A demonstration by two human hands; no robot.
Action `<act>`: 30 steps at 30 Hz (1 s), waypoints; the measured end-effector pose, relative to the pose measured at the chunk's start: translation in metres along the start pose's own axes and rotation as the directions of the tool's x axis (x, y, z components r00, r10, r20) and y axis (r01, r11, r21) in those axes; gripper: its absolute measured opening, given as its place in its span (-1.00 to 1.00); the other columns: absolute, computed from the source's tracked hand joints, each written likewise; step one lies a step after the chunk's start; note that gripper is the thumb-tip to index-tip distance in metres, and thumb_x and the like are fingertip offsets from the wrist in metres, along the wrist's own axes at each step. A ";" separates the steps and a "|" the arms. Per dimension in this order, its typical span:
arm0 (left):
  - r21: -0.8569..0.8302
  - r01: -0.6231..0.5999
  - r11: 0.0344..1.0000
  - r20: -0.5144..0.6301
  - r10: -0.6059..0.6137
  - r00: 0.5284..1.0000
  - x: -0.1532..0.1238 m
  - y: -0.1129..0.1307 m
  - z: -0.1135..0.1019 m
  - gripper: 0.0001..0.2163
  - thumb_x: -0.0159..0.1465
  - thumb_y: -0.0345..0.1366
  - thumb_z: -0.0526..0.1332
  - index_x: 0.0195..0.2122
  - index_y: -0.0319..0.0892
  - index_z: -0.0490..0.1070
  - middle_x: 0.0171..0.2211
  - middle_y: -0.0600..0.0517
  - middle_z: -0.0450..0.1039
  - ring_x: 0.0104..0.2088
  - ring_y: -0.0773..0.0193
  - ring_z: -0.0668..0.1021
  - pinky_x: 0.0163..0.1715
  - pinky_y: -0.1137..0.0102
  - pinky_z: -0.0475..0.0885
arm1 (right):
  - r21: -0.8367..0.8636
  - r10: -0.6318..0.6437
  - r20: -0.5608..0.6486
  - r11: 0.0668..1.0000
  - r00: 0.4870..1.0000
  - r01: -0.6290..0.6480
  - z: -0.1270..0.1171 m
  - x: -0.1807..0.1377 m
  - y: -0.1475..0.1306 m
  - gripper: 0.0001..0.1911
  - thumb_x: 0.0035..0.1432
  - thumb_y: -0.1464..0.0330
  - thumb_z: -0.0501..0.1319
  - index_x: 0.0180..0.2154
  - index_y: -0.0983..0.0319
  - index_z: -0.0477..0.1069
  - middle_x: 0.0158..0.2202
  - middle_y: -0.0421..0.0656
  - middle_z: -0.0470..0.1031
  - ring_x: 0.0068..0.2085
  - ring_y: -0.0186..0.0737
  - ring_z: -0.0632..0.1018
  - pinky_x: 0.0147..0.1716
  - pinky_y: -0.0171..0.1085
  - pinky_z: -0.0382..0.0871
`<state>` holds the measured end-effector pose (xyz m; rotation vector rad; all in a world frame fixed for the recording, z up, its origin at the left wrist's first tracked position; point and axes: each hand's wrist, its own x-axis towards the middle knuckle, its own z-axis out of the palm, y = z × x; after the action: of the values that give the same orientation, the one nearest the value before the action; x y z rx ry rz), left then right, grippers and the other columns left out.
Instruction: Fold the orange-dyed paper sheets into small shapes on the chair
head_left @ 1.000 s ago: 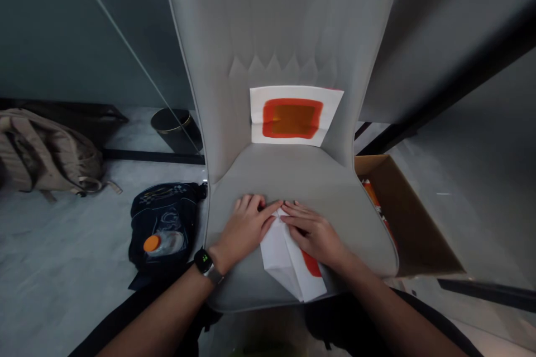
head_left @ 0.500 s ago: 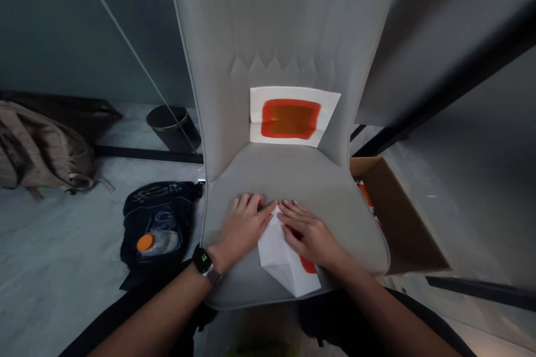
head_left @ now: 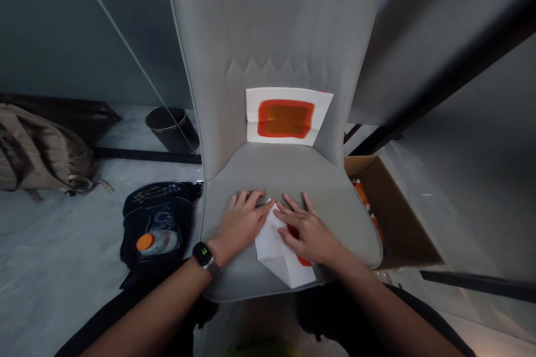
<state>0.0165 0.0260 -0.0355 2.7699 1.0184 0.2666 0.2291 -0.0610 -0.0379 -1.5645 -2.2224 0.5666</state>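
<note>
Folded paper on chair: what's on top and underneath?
On the paper: fingers of the left hand and right hand, toward its far end. Underneath: grey seat; the patch below and paper under hands are covered.

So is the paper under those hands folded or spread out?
Folded: the paper shows crease lines and slanting edges, and it tapers toward its far end.

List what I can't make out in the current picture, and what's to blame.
All in the head view:
- Folded paper: its underside, and the parts beneath the left hand and right hand.
- Box: part of its inside, hidden by the chair.
- Backpack: its left end, cut off by the picture's left edge.
- Watch: its display, too small to read.
</note>
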 end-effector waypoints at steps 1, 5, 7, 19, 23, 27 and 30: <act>-0.007 0.005 1.000 -0.003 -0.005 1.000 0.001 0.000 -0.002 -0.69 0.50 -0.24 0.14 0.21 0.06 0.49 0.18 -0.06 0.41 0.05 0.00 0.39 0.00 0.10 0.35 | 0.010 0.003 0.007 1.000 1.000 -0.003 -0.001 -0.003 -0.002 -0.45 0.38 0.22 0.19 0.34 0.19 0.32 0.34 -0.02 0.36 0.46 0.07 0.19 0.43 0.38 -0.26; -0.022 -0.003 1.000 -0.017 0.002 1.000 0.002 0.002 -0.006 -0.69 0.50 -0.24 0.12 0.20 0.03 0.51 0.16 -0.07 0.42 0.02 0.01 0.41 0.00 0.09 0.36 | 0.021 0.075 0.004 0.997 0.997 -0.075 -0.003 -0.018 -0.007 -0.23 0.39 0.03 0.17 0.45 0.26 0.09 0.40 0.12 0.23 0.46 0.10 0.17 0.44 0.37 -0.27; -0.031 -0.014 0.999 -0.030 0.013 0.999 0.002 0.001 -0.005 -0.69 0.50 -0.23 0.12 0.20 0.03 0.51 0.15 -0.08 0.42 0.02 0.00 0.41 0.01 0.08 0.36 | 0.020 0.112 -0.001 0.994 0.994 -0.112 -0.005 -0.028 -0.007 -0.17 0.39 0.00 0.17 0.48 0.24 -0.02 0.42 0.13 0.19 0.46 0.12 0.18 0.43 0.38 -0.29; -0.152 0.043 0.988 -0.159 -0.067 0.985 0.030 -0.006 -0.003 -0.72 0.48 -0.19 0.16 0.13 -0.13 0.48 0.03 -0.09 0.42 0.03 0.08 0.45 0.12 0.16 0.35 | 0.460 0.222 -0.154 0.878 0.963 -0.129 -0.052 -0.051 -0.027 -0.84 0.33 0.23 0.23 -0.13 0.15 0.44 -0.35 -0.19 0.51 -0.33 -0.23 0.52 -0.28 -0.19 0.44; -0.138 0.136 0.981 -0.215 -0.164 0.963 0.053 0.007 -0.006 -0.77 0.45 -0.31 0.15 0.06 -0.18 0.50 -0.07 -0.07 0.45 -0.02 0.09 0.48 0.08 0.19 0.37 | 0.828 -0.075 0.469 0.383 0.880 -0.409 -0.043 -0.037 -0.089 -0.60 0.22 0.16 0.33 -0.26 0.12 0.10 -0.57 -0.44 0.22 -0.57 -0.44 0.20 -0.58 -0.40 0.06; -0.064 0.133 0.989 -0.186 -0.142 0.972 0.066 0.027 -0.002 -0.74 0.41 -0.39 0.15 0.09 -0.19 0.47 -0.04 -0.10 0.46 0.00 0.06 0.47 0.03 0.18 0.37 | 0.762 -0.484 0.620 0.181 0.618 -0.622 -0.012 -0.026 -0.143 -0.33 -0.06 0.12 0.52 -0.27 0.09 0.02 -0.58 -0.48 0.28 -0.60 -0.48 0.25 -0.58 -0.43 0.08; -0.031 0.126 0.992 -0.183 -0.129 0.975 0.070 0.038 0.001 -0.72 0.42 -0.41 0.13 0.12 -0.18 0.45 -0.02 -0.11 0.46 0.00 0.04 0.47 0.01 0.17 0.36 | 0.748 -0.490 0.611 0.100 0.622 -0.657 0.007 -0.012 -0.147 -0.41 0.04 0.15 0.47 -0.30 0.10 0.02 -0.65 -0.50 0.20 -0.64 -0.47 0.19 -0.59 -0.40 0.00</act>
<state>0.0929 0.0426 -0.0207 2.6874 1.2240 0.5199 0.1116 -0.1179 0.0319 -0.5296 -1.1105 2.6100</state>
